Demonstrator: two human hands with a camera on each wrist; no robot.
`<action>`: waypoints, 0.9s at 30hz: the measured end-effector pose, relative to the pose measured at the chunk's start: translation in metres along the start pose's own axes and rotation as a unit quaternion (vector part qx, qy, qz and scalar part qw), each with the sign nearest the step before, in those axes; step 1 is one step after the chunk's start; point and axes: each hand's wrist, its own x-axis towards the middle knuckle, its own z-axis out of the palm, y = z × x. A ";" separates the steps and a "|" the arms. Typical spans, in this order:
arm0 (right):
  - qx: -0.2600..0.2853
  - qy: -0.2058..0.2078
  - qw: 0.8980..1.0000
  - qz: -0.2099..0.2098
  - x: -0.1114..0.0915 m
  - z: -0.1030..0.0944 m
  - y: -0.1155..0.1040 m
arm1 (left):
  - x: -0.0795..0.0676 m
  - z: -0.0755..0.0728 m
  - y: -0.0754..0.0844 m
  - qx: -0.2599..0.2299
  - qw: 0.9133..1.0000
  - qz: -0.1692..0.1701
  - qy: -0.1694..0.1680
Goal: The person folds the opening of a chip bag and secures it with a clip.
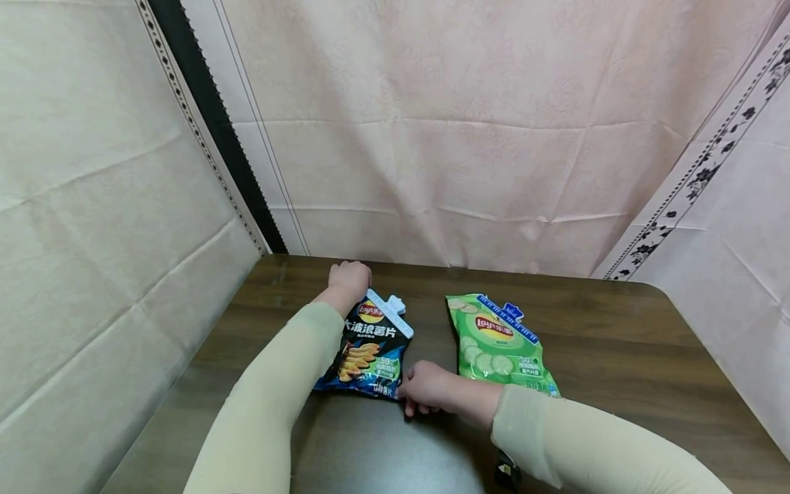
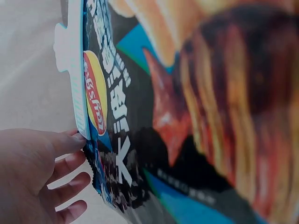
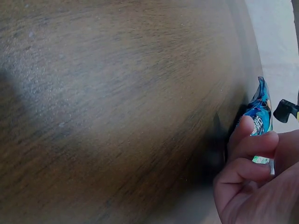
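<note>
A black and blue bag of Lay's potato chips [image 1: 370, 350] lies on the table, its top edge closed by a light blue bag clip [image 1: 390, 313]. My left hand [image 1: 349, 280] holds the bag's upper left corner; in the left wrist view its thumb [image 2: 70, 143] meets the end of the clip. At the lower right corner, my right hand [image 1: 426, 385] pinches the bag with curled fingers, as the right wrist view also shows. Right of it lies a green Lay's chip bag [image 1: 494, 346] with a dark blue clip [image 1: 509, 318] along its top, partly hidden behind the right forearm.
The brown wooden table [image 1: 370, 446] ends at the back against a pale curtain [image 1: 432, 171]. Light cloth hangs on both sides. A small black object [image 1: 507, 471] shows beneath the right sleeve, mostly hidden.
</note>
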 end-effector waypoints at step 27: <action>0.040 -0.014 0.999 -0.011 0.002 -0.003 0.006 | 0.011 0.009 -0.004 -0.002 0.999 -0.023 -0.047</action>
